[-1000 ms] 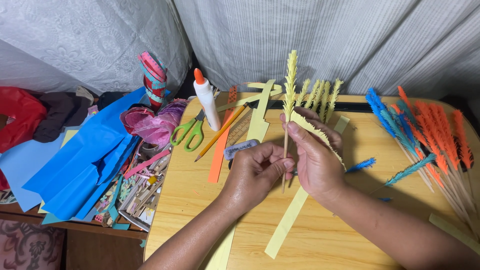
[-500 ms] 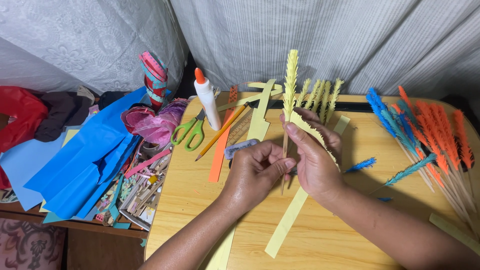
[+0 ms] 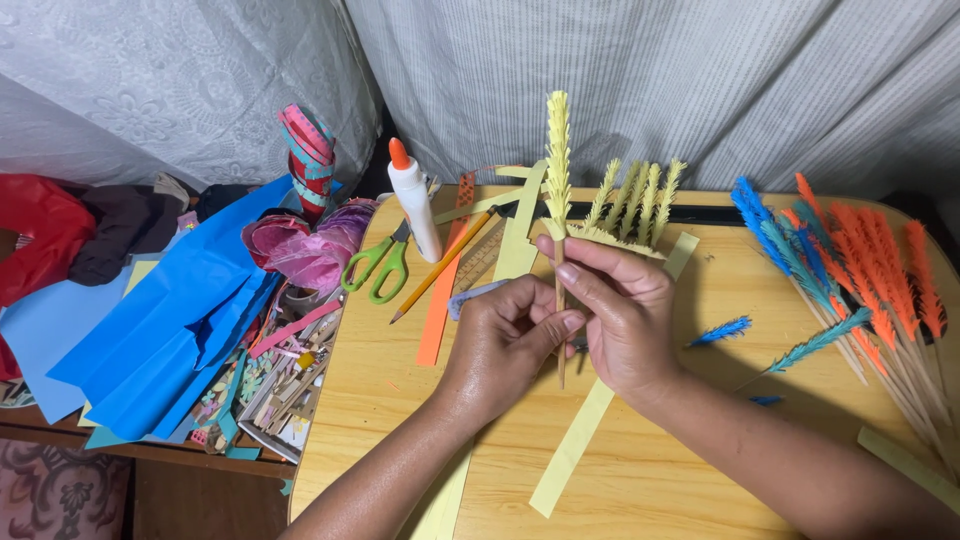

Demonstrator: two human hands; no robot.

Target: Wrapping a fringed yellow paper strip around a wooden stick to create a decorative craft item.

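Head view: both hands pinch a thin wooden stick (image 3: pixel 561 330), held upright. Left hand (image 3: pixel 505 340) grips low, right hand (image 3: pixel 618 315) beside it. Up top it's a fringed yellow paper spike (image 3: pixel 557 160).

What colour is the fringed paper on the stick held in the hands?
Yellow: the fringed paper on the stick, in the head view.

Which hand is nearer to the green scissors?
Left. The left hand sits just right of the green scissors; the right hand is farther right, beyond it.
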